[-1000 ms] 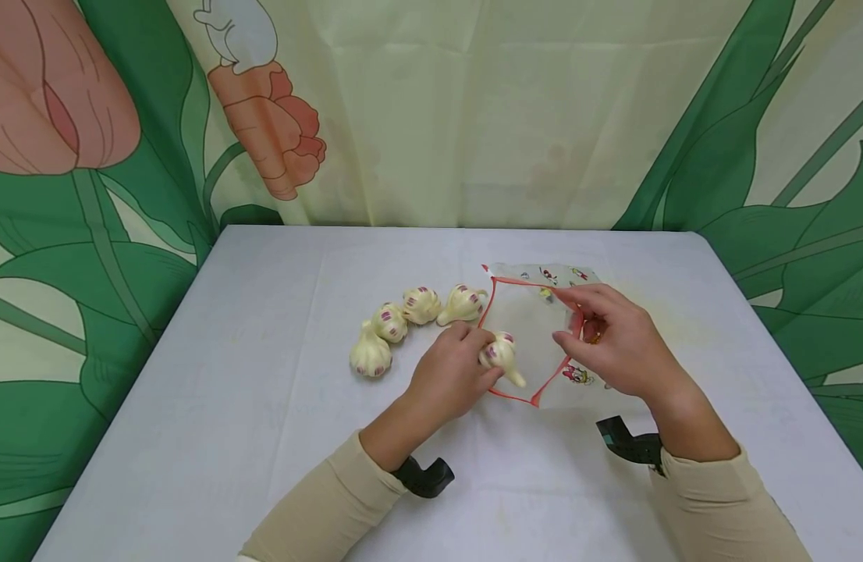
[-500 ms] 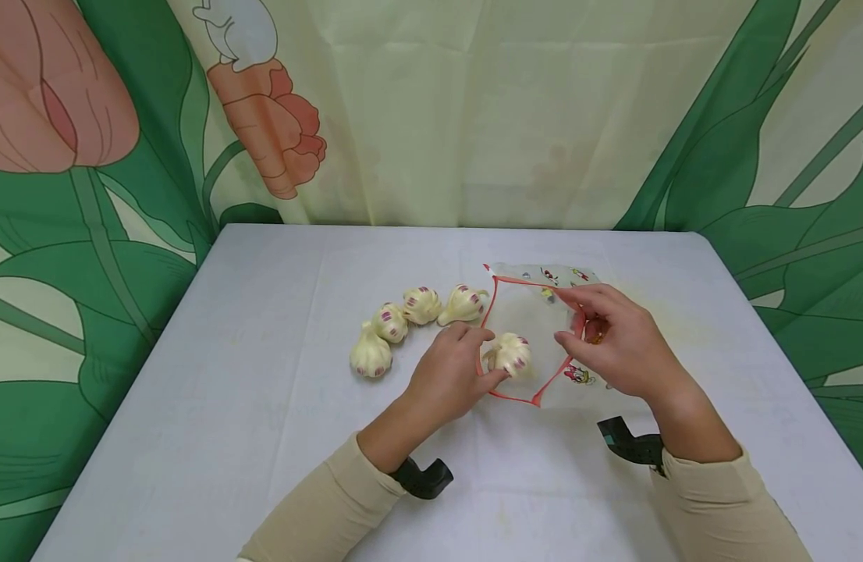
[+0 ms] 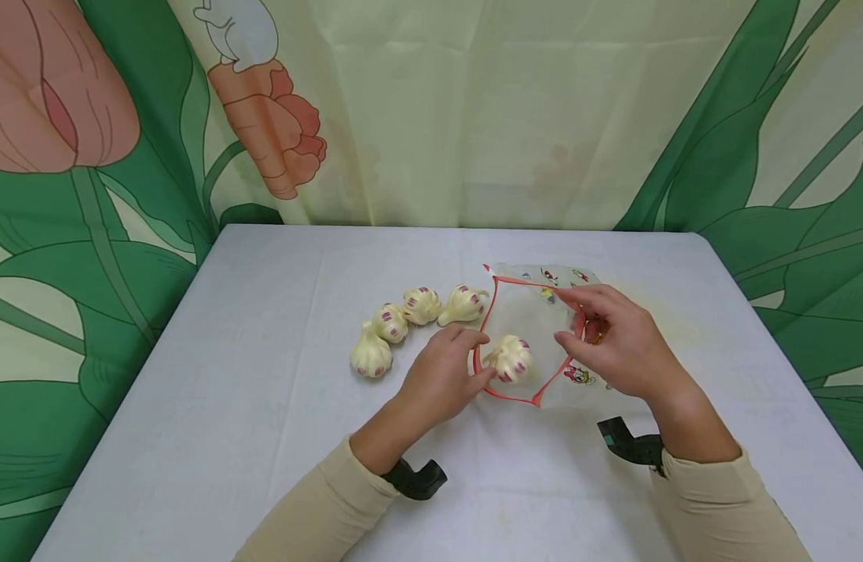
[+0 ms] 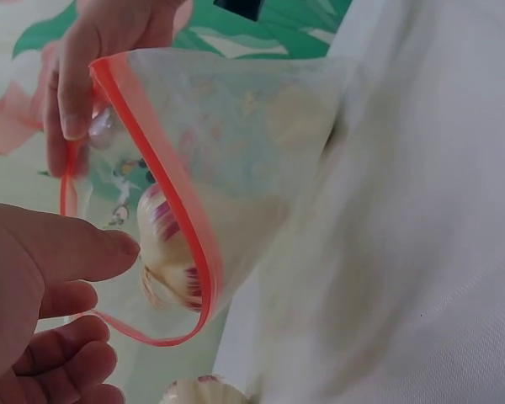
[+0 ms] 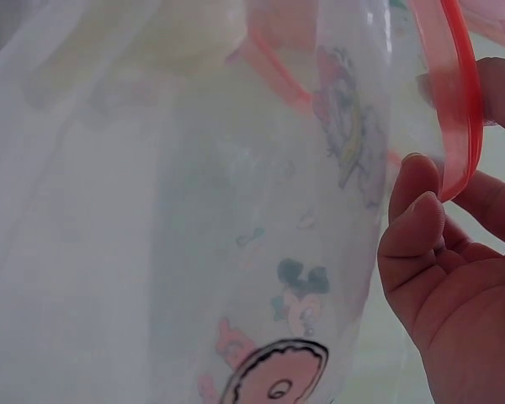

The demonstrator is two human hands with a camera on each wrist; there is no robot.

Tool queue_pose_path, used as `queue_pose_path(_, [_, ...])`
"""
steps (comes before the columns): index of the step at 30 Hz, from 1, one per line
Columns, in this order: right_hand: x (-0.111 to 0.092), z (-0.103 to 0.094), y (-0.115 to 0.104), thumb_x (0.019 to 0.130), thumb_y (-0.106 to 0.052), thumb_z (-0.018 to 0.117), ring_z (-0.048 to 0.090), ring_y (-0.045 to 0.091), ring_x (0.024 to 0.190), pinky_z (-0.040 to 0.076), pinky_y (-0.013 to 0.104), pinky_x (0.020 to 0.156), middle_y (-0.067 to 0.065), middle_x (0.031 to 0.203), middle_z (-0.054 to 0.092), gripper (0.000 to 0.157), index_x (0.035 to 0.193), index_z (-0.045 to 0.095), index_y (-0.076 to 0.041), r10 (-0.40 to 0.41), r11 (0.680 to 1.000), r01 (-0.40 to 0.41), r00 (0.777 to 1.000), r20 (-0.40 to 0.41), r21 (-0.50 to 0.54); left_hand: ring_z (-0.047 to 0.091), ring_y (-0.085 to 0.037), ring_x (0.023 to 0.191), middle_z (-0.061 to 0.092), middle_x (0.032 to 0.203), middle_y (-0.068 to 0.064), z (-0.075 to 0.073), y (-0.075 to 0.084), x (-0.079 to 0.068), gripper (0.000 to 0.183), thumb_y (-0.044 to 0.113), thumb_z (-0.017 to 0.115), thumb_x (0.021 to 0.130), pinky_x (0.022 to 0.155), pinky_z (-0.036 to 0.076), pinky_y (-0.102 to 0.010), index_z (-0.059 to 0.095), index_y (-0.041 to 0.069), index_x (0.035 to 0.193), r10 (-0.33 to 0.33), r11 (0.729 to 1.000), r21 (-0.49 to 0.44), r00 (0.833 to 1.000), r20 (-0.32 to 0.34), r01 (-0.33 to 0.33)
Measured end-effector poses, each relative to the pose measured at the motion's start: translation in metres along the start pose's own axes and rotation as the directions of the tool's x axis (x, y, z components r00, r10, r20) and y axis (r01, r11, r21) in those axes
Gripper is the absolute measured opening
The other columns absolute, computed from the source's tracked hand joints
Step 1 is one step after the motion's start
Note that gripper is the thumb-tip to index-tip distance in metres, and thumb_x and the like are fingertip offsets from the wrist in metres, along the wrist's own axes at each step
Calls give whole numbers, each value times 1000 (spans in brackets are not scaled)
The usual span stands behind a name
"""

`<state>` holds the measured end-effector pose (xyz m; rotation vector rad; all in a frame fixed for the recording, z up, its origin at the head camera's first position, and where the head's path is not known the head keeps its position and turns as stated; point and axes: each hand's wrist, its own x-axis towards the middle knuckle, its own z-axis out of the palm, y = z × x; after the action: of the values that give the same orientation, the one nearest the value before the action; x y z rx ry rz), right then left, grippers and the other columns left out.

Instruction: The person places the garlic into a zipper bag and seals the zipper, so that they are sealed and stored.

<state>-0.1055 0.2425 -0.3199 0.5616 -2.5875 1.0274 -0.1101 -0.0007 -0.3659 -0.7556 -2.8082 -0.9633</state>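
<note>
White cloth covers the desk (image 3: pixel 249 437), whose far, left and right edges show in the head view; the near edge is cut off below. Right of the middle lies a clear plastic bag (image 3: pixel 578 375), well apart from the far edge, its mouth turned toward the left edge and trimmed with a red rim (image 4: pixel 181 206). One garlic bulb (image 3: pixel 510 357) is inside, just past the mouth, and four loose bulbs (image 3: pixel 421 305) curve in a row to its left. A wide stretch of cloth runs from that row to the left edge, and another from the bag to the right edge.

The left hand (image 3: pixel 438 375) is at the mouth with thumb and fingers parted, holding nothing; whether it touches the rim I cannot tell. The right hand (image 3: pixel 617 339) pinches the rim on the opposite side of the mouth, some of its fingers hidden behind the plastic.

Small cartoon prints mark the bag. Up close, one figure (image 5: pixel 303 295) has round dark ears, and a pink disc (image 5: pixel 273 379) outlined in black is cut off by the lower border. The prints are too small to make out in the head view. From the left wrist, the rim partly covers the bagged bulb.
</note>
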Motion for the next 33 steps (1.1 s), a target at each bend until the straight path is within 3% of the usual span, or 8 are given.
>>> queue_pose_path(11, [-1, 0, 2, 78, 8, 78, 49, 11, 74, 42, 14, 63, 9, 103, 58, 49, 125, 65, 2, -6, 1000, 6, 1000, 15, -11, 60, -23, 109, 64, 120, -7, -9, -12, -5, 39, 20, 79, 88, 89, 51, -36, 67, 6, 123, -13, 998, -55, 1000, 0, 13])
queue_pose_path(20, [-2, 1, 0, 78, 5, 80, 50, 13, 75, 42, 14, 64, 7, 103, 58, 50, 125, 66, 1, -9, 1000, 9, 1000, 3, 2, 59, -25, 113, 64, 120, -7, -24, -21, -14, 41, 16, 81, 85, 91, 51, -40, 68, 9, 124, -16, 995, -97, 999, -50, 12])
queue_pose_path(26, [-2, 0, 2, 77, 5, 81, 50, 13, 74, 42, 13, 64, 5, 103, 58, 50, 125, 66, 2, -14, 1000, 14, 1000, -2, 2, 59, -24, 113, 63, 119, -7, -37, -30, -19, 41, 14, 83, 83, 91, 52, -40, 69, 8, 121, -5, 999, -53, 995, -103, 0])
queue_pose_path(33, [-2, 0, 1, 77, 6, 81, 50, 14, 74, 42, 14, 64, 5, 103, 58, 50, 125, 66, 2, -8, 1000, 7, 1000, 1, 8, 55, -28, 117, 59, 124, -9, -54, -54, -23, 44, 13, 85, 81, 93, 51, -42, 69, 9, 122, -47, 999, 13, 993, -111, 49])
